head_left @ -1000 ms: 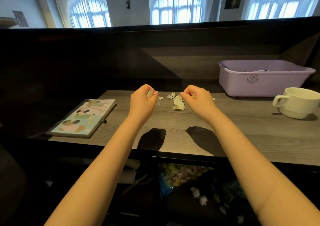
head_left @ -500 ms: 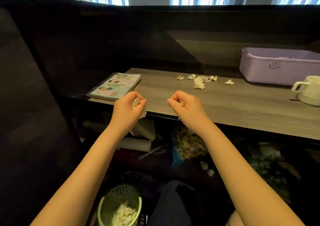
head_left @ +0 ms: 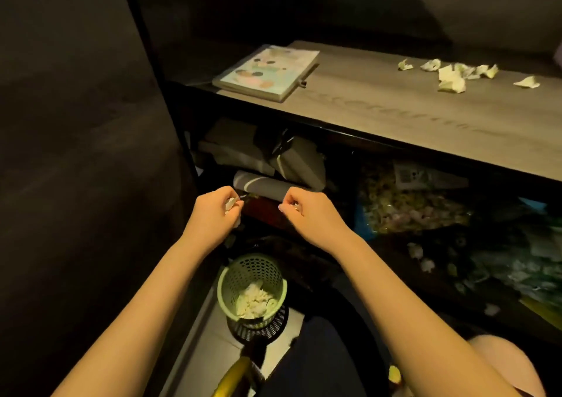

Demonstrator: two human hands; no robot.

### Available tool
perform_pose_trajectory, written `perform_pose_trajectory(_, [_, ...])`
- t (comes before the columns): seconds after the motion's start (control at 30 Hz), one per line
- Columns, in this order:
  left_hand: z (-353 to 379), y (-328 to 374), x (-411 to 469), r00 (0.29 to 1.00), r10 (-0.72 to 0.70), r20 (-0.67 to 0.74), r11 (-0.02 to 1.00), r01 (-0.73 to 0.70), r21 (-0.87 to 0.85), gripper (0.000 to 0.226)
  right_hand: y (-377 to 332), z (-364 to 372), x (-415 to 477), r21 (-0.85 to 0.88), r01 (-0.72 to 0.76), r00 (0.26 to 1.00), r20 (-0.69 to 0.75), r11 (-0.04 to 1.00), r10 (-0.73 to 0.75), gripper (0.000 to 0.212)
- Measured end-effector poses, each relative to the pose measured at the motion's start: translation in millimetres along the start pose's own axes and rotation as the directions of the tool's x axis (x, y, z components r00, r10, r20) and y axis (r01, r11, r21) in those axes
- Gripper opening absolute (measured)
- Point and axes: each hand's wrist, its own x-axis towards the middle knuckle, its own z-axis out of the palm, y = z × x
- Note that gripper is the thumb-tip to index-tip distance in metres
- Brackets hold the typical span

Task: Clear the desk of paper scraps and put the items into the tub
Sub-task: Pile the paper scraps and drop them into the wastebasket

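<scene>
My left hand [head_left: 214, 212] grips white paper scraps below the desk's front edge. My right hand [head_left: 307, 214] is curled round small scraps too, a little to the right at the same height. Both hands hover above and beyond a green perforated waste basket [head_left: 231, 281] on the floor, which holds a heap of white scraps. Several more paper scraps [head_left: 450, 76] lie on the grey wooden desk [head_left: 395, 111] at the upper right. The tub is out of view.
A colourful notebook [head_left: 267, 71] with a pen beside it lies on the desk's left end. Under the desk are boxes, a grey roll [head_left: 261, 185] and patterned bags [head_left: 407, 208]. A dark panel stands at the left. My knees show at the bottom.
Both hands came back off the desk and dropped below its edge with the scraps in them. The view tilted down, so the basket shows fully and the tub and mug left the frame.
</scene>
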Motion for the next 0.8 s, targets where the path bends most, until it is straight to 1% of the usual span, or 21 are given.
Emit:
perform_pose_trajectory(0.1, [21,-27,-4,0.997,-0.048,0.056,0.999,0.047,0.02,0.01,15,32,6,-0.045,-0.012,0.994,0.104,0.999,0.017,0.013])
perform_pose_trajectory(0.2, [44,-48,-4,0.989,-0.088,0.12,0.995,0.081,0.062,0.008,29,61,13,-0.143,0.017,0.97,0.241,0.99,0.018,0.01])
perform_pose_trajectory(0.27, [61,-62,-1,0.98,-0.123,0.159,0.99,0.109,0.092,0.009,40,77,21,-0.175,0.021,0.956,0.293,0.984,0.031,0.01])
perform_pose_trajectory(0.37, [87,-83,4,0.958,-0.172,0.23,0.978,0.138,0.154,0.015,59,96,34,-0.155,-0.032,0.943,0.323,0.987,0.081,0.01])
perform_pose_trajectory(0.5, [128,-116,9,0.913,-0.229,0.337,0.958,0.15,0.243,0.017,83,113,49,-0.107,-0.128,0.932,0.326,0.986,0.156,0.012])
perform_pose_trajectory(0.67, [173,-150,6,0.817,-0.361,0.45,0.915,0.217,0.34,0.022,109,124,65,-0.069,-0.18,0.913,0.359,0.981,0.193,0.01])
perform_pose_trajectory(0.8, [200,-163,5,0.763,-0.392,0.513,0.902,0.209,0.379,0.025,125,128,74,-0.019,-0.257,0.878,0.414,0.966,0.241,0.008])
